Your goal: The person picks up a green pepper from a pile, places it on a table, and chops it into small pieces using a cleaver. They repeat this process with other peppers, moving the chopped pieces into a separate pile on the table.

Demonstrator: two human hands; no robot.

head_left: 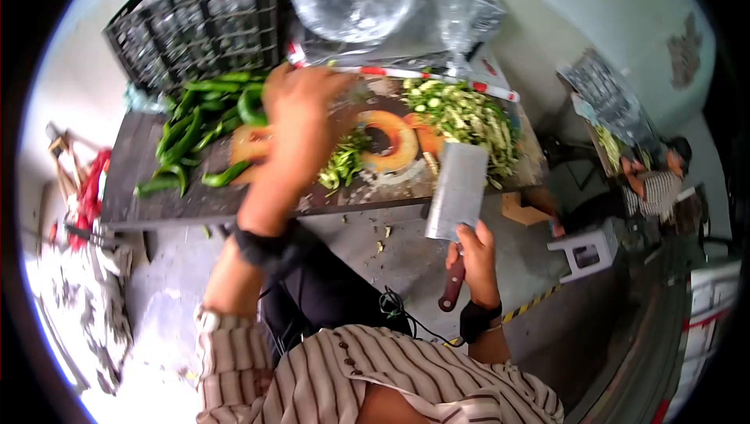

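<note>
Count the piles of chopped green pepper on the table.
2. A small pile lies mid-table, right of the left hand; a larger pile lies at the right end, beyond the cleaver in the right hand. The left hand may hide more.

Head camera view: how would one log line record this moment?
left hand: at whole green peppers | right hand: gripping cleaver by its handle | chopped peppers: piled at right

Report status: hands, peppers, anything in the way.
Left hand at green peppers, grip blurred. Right hand holds cleaver at table edge. Chopped pile beyond the cleaver.
</note>
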